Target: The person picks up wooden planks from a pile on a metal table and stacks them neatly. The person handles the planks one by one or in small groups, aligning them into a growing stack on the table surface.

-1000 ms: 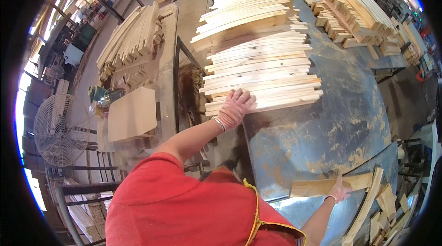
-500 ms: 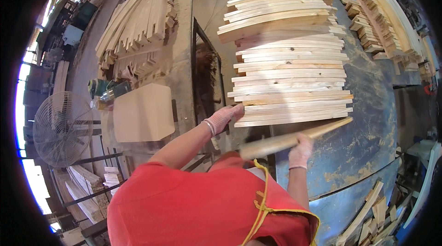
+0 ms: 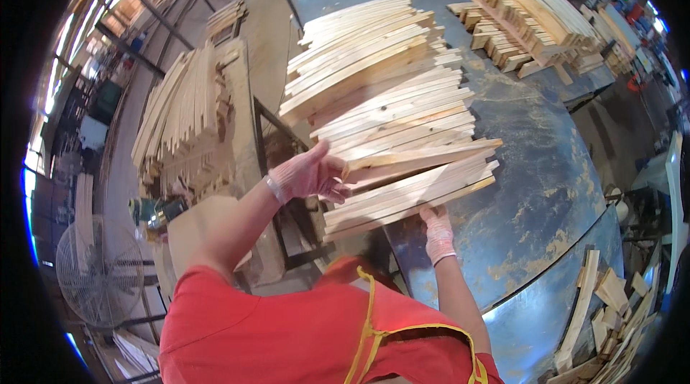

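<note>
Wooden slats (image 3: 392, 111) lie side by side in a long row on the blue metal table. Toward the near end, one slat (image 3: 431, 158) sits raised and askew, with a dark gap beneath it. My left hand (image 3: 309, 174), in a pale pinkish glove, is at that slat's left end, its thumb up and its fingers apart. Whether the fingertips touch the wood is unclear. My right hand (image 3: 437, 234), gloved as well, grips the near edge of the nearest slat (image 3: 381, 220); part of its fingers is hidden by the wood.
The blue table (image 3: 532, 168) carries sawdust patches. Stacked boards (image 3: 525, 17) stand far right, and wood offcuts (image 3: 611, 298) lie lower right. On the left are a bench with notched boards (image 3: 176, 111), a power tool (image 3: 158, 211) and a round fan (image 3: 99, 269).
The slat in my right hand has come against the row's near end. My left hand has lifted off the row's left ends. One slat now sits askew. The view has turned.
</note>
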Motion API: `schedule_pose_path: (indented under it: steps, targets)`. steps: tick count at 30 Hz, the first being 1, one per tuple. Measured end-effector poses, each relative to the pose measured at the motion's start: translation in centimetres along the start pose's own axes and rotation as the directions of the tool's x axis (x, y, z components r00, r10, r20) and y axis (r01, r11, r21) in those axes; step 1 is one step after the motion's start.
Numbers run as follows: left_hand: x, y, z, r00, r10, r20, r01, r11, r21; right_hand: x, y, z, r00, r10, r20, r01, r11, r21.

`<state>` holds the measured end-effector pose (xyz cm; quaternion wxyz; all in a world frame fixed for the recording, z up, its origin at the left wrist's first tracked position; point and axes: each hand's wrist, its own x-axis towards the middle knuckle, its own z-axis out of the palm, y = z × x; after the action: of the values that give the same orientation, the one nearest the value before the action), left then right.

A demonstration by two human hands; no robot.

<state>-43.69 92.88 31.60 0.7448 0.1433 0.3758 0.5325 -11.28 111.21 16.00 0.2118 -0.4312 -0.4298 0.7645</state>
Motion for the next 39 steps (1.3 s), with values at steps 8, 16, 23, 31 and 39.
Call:
schedule_pose_path:
  steps: [8,16,23,31,39]
  targets:
    - [20.8,0.6,3.4,0.936,-0.32,-0.146,0.123,-0.091,0.988,-0.2,-1.8,1.3,0.982,0.081,-0.172,-0.094,0.993,-0.067]
    - [10.0,7.6,0.6,0.997,0.031,-0.069,0.073,-0.114,0.991,2.0,-2.5,4.4,0.949,0.257,-0.184,-0.303,0.903,-0.304]
    - [8.1,13.6,-10.0,0.849,0.52,-0.098,0.452,-0.615,0.646,0.3,-0.2,2.7,0.971,0.204,-0.124,-0.22,0.967,-0.129]
    - [7.1,15.2,-10.6,0.771,0.624,-0.126,0.514,-0.493,0.702,-5.1,-15.2,8.6,0.901,-0.133,-0.412,0.041,0.973,-0.225]
    - [7.1,13.3,-4.4,0.802,0.597,0.03,0.283,-0.424,0.86,15.8,-15.7,15.7,0.91,-0.213,0.355,0.403,0.263,-0.877]
